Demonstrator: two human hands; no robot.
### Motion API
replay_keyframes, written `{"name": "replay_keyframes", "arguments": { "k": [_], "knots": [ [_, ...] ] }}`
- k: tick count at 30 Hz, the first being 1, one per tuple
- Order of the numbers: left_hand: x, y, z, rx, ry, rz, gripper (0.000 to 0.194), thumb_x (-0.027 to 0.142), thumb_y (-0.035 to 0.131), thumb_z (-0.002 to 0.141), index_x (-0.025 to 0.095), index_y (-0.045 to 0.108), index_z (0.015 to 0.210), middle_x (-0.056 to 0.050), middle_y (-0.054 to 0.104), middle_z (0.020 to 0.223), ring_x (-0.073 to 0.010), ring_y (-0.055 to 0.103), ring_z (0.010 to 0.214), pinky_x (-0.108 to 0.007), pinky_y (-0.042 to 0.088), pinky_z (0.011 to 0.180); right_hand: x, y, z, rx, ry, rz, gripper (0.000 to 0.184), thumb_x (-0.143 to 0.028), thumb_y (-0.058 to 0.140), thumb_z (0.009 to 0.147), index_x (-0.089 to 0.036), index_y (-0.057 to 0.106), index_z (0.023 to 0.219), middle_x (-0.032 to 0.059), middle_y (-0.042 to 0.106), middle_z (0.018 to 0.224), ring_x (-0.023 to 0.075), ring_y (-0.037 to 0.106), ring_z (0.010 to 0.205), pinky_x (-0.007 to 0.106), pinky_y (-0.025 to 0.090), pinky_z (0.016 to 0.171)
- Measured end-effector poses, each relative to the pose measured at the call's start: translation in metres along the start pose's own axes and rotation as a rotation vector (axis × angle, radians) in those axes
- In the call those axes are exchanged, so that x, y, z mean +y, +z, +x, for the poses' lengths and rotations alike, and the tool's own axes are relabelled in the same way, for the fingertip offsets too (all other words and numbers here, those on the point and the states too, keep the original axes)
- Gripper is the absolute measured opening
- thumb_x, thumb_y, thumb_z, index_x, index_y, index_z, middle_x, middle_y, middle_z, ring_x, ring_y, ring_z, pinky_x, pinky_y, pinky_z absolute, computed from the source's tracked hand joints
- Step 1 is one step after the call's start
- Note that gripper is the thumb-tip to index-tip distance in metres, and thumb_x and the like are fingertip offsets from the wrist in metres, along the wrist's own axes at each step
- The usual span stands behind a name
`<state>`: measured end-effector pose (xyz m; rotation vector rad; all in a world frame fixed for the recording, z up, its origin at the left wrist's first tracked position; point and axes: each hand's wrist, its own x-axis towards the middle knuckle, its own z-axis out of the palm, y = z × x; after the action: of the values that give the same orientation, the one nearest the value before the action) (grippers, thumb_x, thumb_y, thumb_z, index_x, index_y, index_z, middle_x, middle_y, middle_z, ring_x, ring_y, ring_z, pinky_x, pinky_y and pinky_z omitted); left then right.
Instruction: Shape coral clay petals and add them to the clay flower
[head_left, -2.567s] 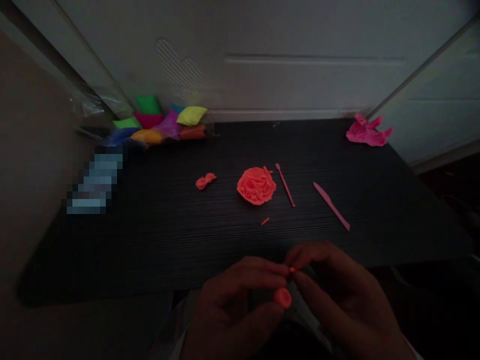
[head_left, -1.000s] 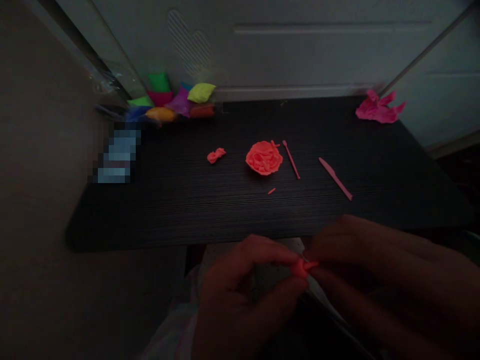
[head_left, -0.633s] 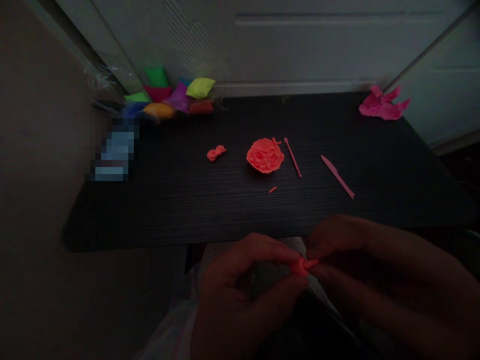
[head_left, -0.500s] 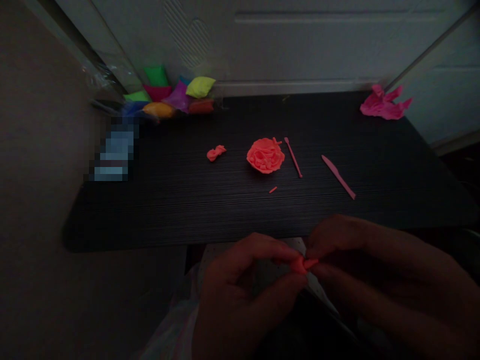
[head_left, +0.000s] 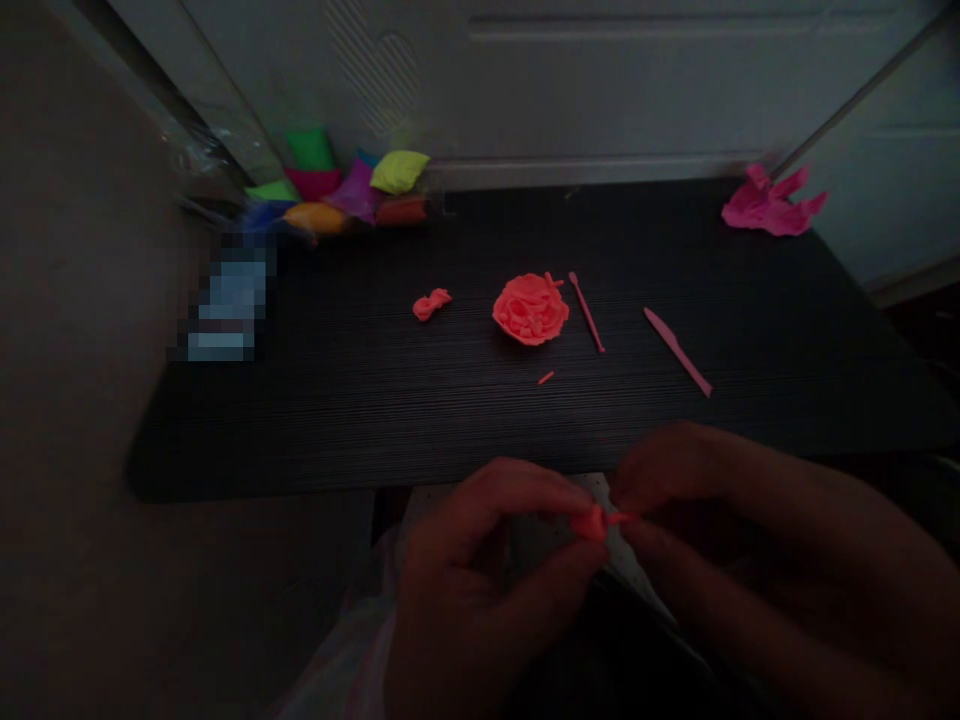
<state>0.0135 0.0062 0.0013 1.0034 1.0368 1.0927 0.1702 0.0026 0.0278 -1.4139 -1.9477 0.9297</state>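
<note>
A small lump of coral-coloured modelling clay (head_left: 590, 522) is pinched between the thumb and fingers of my left hand (head_left: 487, 570), just in front of the table edge. A thin strand of the same clay runs from it to the fingertips of my right hand (head_left: 757, 560), which are closed on its end. Beyond them on the table sits a ruffled clay flower (head_left: 531, 309) of the same colour. To its left lies a twisted clay piece (head_left: 431, 305), and nearer to me is a short clay strip (head_left: 546, 378).
A thin pink modelling tool (head_left: 587, 312) and a pink plastic knife (head_left: 678, 351) lie right of the flower on the dark table (head_left: 337, 420). Colourful clay packets (head_left: 319, 218) fill the back left, beside a blurred-out object (head_left: 229, 305). Crumpled pink material (head_left: 772, 205) rests back right.
The clay between my hands has been drawn out: its strand looks thinner and the lump has shifted slightly left with my left hand. Things on the table stay put.
</note>
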Motion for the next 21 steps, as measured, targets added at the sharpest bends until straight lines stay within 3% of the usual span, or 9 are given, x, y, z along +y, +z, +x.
{"name": "replay_keyframes", "arguments": {
  "k": [9,15,21],
  "knots": [
    [0.0004,-0.0008,-0.0009,0.004,0.003,0.043,0.020,0.004,0.066,0.062,0.023,0.068,0.071,0.002,0.066,0.069,-0.0122,0.060,0.068,-0.021,0.049,0.065,0.0028,0.0021,-0.0028,-0.027,0.028,-0.013,0.008,-0.022,0.051,0.077,-0.029,0.051,0.082,-0.0037,0.060,0.074,0.0087,0.060,0.064,0.013,0.045,0.042],
    [-0.0005,-0.0021,0.0000,-0.026,0.033,0.073,0.020,0.005,0.066,0.064,0.023,0.068,0.074,0.001,0.066,0.071,-0.0128,0.061,0.070,-0.021,0.048,0.066,-0.0001,0.0028,0.0013,-0.014,0.027,-0.082,0.006,-0.025,0.052,0.076,-0.029,0.051,0.080,-0.0042,0.060,0.071,0.0112,0.061,0.067,0.017,0.052,0.063],
    [0.0012,-0.0015,0.0003,-0.010,0.020,0.102,0.018,0.006,0.066,0.064,0.022,0.068,0.073,0.001,0.066,0.071,-0.0127,0.061,0.069,-0.022,0.048,0.066,-0.0012,0.0001,0.0013,-0.032,0.010,-0.102,0.007,-0.023,0.051,0.076,-0.029,0.051,0.079,-0.0046,0.060,0.071,0.0111,0.061,0.066,0.018,0.052,0.064]
  ]
}}
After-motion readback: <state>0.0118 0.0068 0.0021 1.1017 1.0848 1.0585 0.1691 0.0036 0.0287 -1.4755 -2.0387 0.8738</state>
